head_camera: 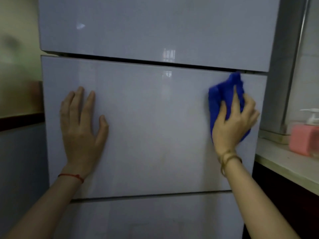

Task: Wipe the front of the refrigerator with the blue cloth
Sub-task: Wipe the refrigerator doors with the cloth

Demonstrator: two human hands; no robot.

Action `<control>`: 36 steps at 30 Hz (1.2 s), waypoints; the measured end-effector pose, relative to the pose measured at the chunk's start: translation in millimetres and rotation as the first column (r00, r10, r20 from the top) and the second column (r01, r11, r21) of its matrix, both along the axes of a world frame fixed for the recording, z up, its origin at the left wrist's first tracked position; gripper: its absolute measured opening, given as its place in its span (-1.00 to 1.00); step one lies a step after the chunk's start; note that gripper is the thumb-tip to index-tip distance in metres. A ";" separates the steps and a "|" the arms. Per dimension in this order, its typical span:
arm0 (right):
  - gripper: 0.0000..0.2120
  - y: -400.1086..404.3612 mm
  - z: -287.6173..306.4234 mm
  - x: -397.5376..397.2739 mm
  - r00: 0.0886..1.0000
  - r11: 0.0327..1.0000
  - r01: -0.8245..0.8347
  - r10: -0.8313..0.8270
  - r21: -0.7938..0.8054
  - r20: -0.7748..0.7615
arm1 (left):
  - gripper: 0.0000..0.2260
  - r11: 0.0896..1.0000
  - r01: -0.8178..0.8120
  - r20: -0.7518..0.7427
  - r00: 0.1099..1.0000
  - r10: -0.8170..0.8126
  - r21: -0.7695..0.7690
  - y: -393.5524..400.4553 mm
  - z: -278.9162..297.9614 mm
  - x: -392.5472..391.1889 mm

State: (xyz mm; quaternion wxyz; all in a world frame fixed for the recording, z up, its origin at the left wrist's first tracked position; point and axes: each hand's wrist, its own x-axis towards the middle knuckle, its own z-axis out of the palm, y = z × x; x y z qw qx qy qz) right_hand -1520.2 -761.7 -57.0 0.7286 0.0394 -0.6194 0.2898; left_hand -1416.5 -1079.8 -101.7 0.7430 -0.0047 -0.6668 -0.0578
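Right hand point(234, 121) presses blue cloth point(217, 97) against refrigerator point(155, 126); left hand point(82, 125) flat.

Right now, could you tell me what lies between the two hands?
In the head view, only bare fridge door lies between the left hand and the right hand pressing the blue cloth.

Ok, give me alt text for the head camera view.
A right hand presses a blue cloth against the refrigerator's middle door panel near its upper right corner, while the left hand rests flat on the panel.
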 end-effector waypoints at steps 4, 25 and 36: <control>-0.62 -37.2 1.0 6.5 0.997 0.977 0.034 -0.019 0.212 -0.073 | -0.56 1.000 -0.001 -0.009 1.000 0.001 0.007 0.8 0.2 -0.9; -0.56 -76.6 -148.0 27.9 0.971 0.625 0.090 0.117 0.776 -0.207 | -0.55 0.996 -0.030 0.088 0.995 0.037 -0.081 -33.4 -30.6 14.7; -0.64 -131.3 -56.5 36.9 0.975 0.826 0.034 0.096 0.563 -0.199 | -0.55 1.000 -0.016 0.022 1.000 0.016 -0.001 -36.6 -35.8 14.9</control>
